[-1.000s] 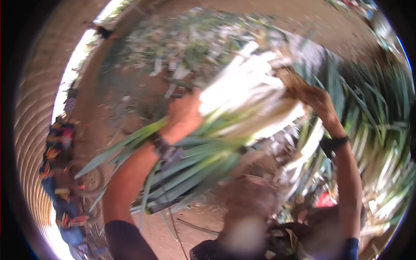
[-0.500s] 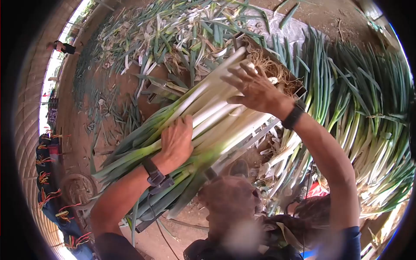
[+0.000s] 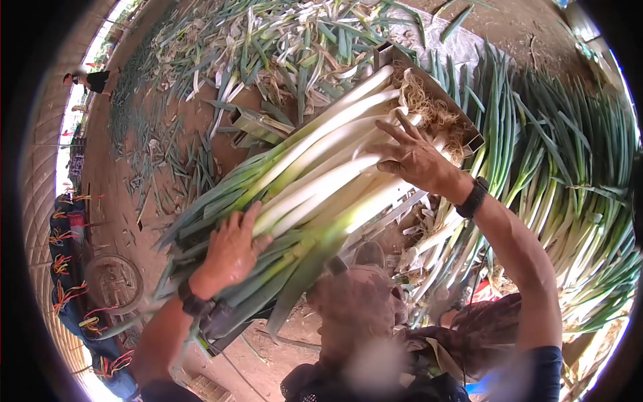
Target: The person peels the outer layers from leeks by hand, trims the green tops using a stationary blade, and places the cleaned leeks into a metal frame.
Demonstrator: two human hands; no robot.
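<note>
A thick bundle of long green onions point(image 3: 321, 167) lies slantwise in a metal frame, its white stalks toward the upper right and green leaves toward the lower left. Their stringy roots point(image 3: 429, 100) gather against the metal end plate point(image 3: 445, 90). Over the leaves at the lower left, my left hand point(image 3: 231, 254) rests open with fingers spread. My right hand point(image 3: 418, 157) is above the white stalks close to the root end, fingers stretched and apart, its fingertips over the stalks. Each wrist carries a dark band.
Many more green onions point(image 3: 569, 174) are piled on the right. Trimmed leaves point(image 3: 268, 53) litter the ground at the back. A person's capped head point(image 3: 362, 301) is at the bottom centre. Dark bundles with coloured ties point(image 3: 63, 268) and a wheel point(image 3: 114, 285) stand at the left; another person point(image 3: 97, 80) is far off.
My left hand has slid down and left from the stalks onto the leaves, fingers opening. My right hand has shifted a little right and down. The white stalks lie more spread out.
</note>
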